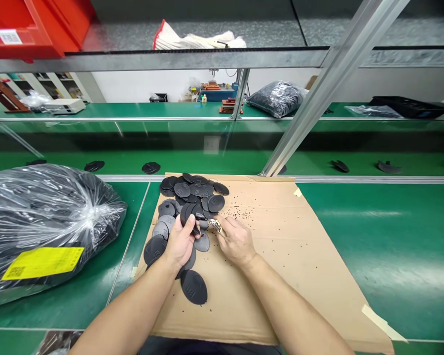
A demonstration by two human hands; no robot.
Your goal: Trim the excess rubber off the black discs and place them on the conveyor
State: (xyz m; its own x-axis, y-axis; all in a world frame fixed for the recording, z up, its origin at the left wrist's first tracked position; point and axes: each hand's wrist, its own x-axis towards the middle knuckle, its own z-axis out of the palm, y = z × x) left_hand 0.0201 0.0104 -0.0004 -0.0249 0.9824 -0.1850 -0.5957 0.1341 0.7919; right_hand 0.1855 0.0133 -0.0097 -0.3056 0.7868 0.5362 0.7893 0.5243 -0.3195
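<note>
Between the thumb and fingers of my left hand [179, 244] is a black oval plastic disc [186, 214], tilted on its edge. My right hand [238, 241] is closed around small metal pliers [215, 225], whose jaws point left at the disc's edge. The exact contact of the jaws is too small to make out. A pile of similar black discs [196, 189] lies behind and left of my hands. One separate disc [194, 287] rests nearer to me. All of this is on a cardboard sheet [281, 291].
Tiny black scraps [240, 212] dot the cardboard right of the pile. A clear bag of black parts [52, 212] sits at left. Beyond the cardboard runs a green conveyor [210, 162] with spaced black parts. A metal post [307, 118] slants up at right.
</note>
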